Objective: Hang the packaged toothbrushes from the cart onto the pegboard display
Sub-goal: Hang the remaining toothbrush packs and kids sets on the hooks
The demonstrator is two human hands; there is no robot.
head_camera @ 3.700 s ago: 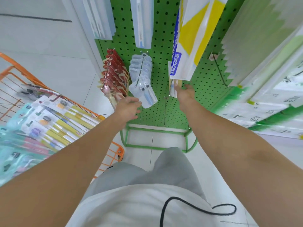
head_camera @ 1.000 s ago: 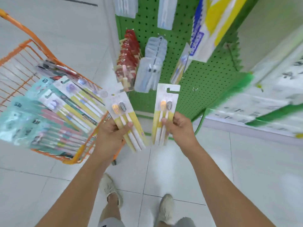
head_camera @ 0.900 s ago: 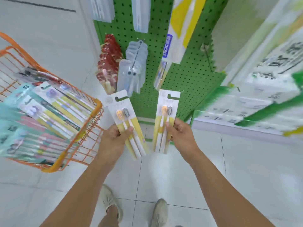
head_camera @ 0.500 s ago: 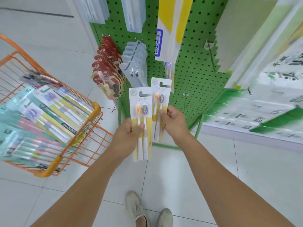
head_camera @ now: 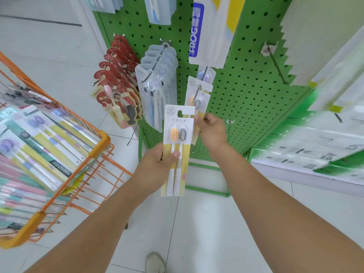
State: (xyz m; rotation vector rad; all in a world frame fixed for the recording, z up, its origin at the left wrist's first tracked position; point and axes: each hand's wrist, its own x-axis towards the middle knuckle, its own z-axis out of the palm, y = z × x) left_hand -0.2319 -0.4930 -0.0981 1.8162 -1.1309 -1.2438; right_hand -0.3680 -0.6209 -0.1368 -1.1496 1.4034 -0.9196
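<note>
My left hand [head_camera: 157,164] grips a yellow-and-white two-toothbrush pack [head_camera: 177,142] upright in front of the green pegboard [head_camera: 246,99]. My right hand [head_camera: 211,131] holds a second, matching pack [head_camera: 198,95] up against a metal peg [head_camera: 197,93], with the pack's top at the peg's tip. A purple pack [head_camera: 205,75] hangs further back on that peg. The orange wire cart [head_camera: 98,146] at the left holds several more packaged toothbrushes [head_camera: 39,146].
Red-carded brushes [head_camera: 116,89] and clear blister packs [head_camera: 157,79] fill the pegs to the left. A large FROG pack [head_camera: 208,30] hangs above. A bare peg [head_camera: 275,64] sticks out at the right. Shelves of green-and-white boxes [head_camera: 315,146] stand at the right. My shoe [head_camera: 155,263] is below.
Both hands rose toward the pegboard. The right-hand pack moved up and forward until its top reached the peg. The left-hand pack shifted right, in front of it.
</note>
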